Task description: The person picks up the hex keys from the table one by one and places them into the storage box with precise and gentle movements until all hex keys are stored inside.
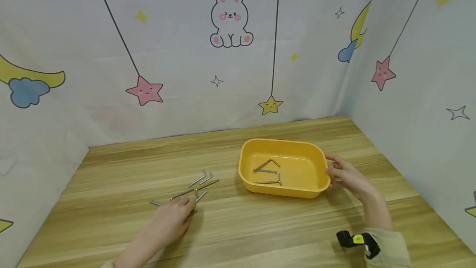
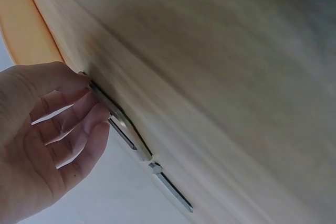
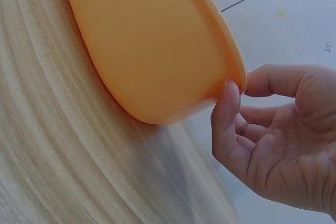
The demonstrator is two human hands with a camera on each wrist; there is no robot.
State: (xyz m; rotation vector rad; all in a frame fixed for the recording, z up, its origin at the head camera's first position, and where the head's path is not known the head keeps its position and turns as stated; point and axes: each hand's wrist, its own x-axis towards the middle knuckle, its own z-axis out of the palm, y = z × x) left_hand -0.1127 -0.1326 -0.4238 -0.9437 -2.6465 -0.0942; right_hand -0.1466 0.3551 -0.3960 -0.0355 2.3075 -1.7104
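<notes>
My left hand (image 1: 172, 217) is low over a loose group of L-shaped hex keys on the wooden table. In the left wrist view, its thumb and fingertips pinch the end of a metal hex key (image 2: 125, 120) lying along the tabletop. At the right, my right hand (image 1: 351, 180) grips the end rim of a yellow plastic basin (image 1: 284, 190), thumb and forefinger at its edge. Inside the basin lie several hex keys (image 1: 267, 171). Part of the group under the left hand is hidden by its fingers.
Two short hex keys (image 1: 197, 178) lie just beyond the left hand, near a longer hex key (image 1: 209, 185). The wooden table (image 1: 256, 235) meets a patterned cloth backdrop (image 1: 186, 53) at the back and sides. A black strap device (image 1: 358, 240) sits on the right sleeve.
</notes>
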